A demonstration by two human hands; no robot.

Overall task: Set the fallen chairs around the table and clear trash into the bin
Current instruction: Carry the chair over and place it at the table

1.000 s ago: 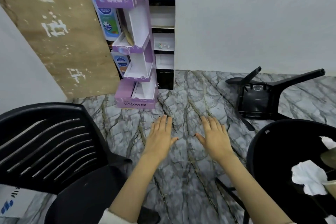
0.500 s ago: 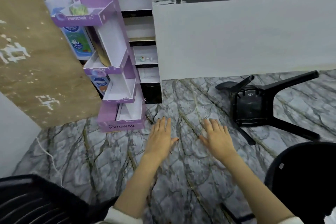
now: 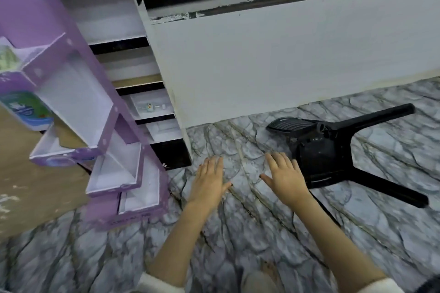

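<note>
The left hand [image 3: 209, 181] and right hand [image 3: 284, 178] were flat, holding nothing. Grabbed by one leg, the tipped black chair [image 3: 319, 157] beside them might twist.

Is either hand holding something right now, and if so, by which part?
Nothing is held. The left hand and right hand are both open and empty; the right is beside the fallen black chair, with no grip on it.
</note>
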